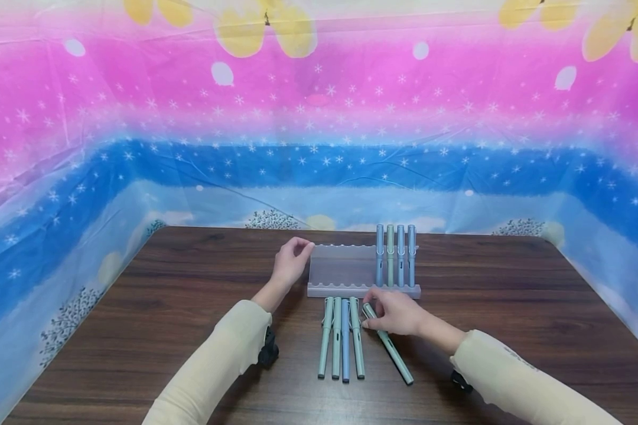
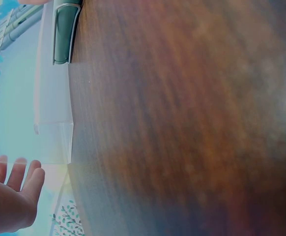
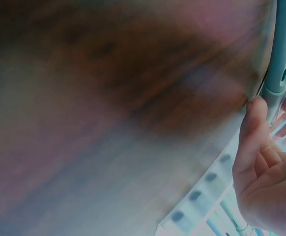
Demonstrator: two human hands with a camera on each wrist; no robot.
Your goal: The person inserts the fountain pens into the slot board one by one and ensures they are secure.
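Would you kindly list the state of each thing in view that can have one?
Translucent grey pen rack: on the table, four right-hand slots filled, the rest bare.
Four racked pastel pens: capped, side by side.
Four loose pastel pens: capped, lying parallel on the dark wooden table.
Angled pale green pen: on the table, top end pinched.
Left hand: touching the rack's left end.
Right hand: pinching the angled pen.
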